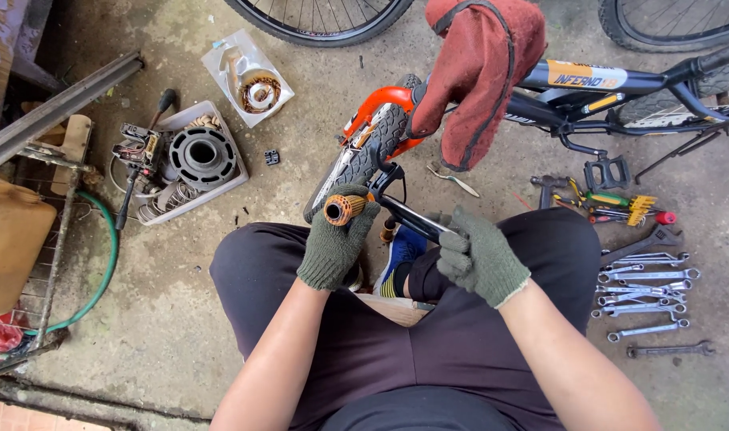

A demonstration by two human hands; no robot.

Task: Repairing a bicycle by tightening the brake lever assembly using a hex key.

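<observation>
Left hand grips handlebar, orange end leftward.

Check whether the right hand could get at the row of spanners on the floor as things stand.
Probably yes. The spanners lie in the open just beyond the right thigh, with nothing over them. But the right hand is closed on the black handlebar, so it would have to let go first.

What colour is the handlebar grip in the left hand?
Orange grip, held by the gloved left hand; head view.
</observation>
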